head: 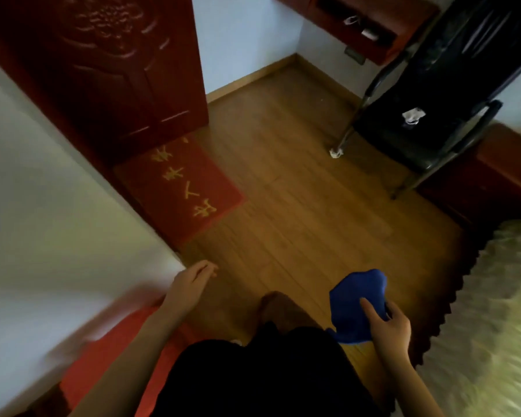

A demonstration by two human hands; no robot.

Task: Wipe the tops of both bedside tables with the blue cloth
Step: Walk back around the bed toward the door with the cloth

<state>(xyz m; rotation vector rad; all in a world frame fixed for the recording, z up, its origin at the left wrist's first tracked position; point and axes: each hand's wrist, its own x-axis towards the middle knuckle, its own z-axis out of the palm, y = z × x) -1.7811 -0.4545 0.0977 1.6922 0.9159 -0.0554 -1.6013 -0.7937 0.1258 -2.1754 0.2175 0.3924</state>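
The blue cloth (354,302) hangs crumpled over the wooden floor at the lower right, and my right hand (387,322) grips it from below with the thumb pressed on its front. My left hand (193,281) is held out over the floor at the lower middle, fingers loosely apart, holding nothing. A dark red bedside table (506,173) stands at the right edge, beside the bed and partly behind a black chair. Its top is mostly hidden.
A black chair (433,115) stands at the upper right with a white scrap on its seat. A dark red door (109,70) and a red doormat (178,188) lie at the left. The bed (494,311) with its dark scalloped edge fills the right. White wall at left.
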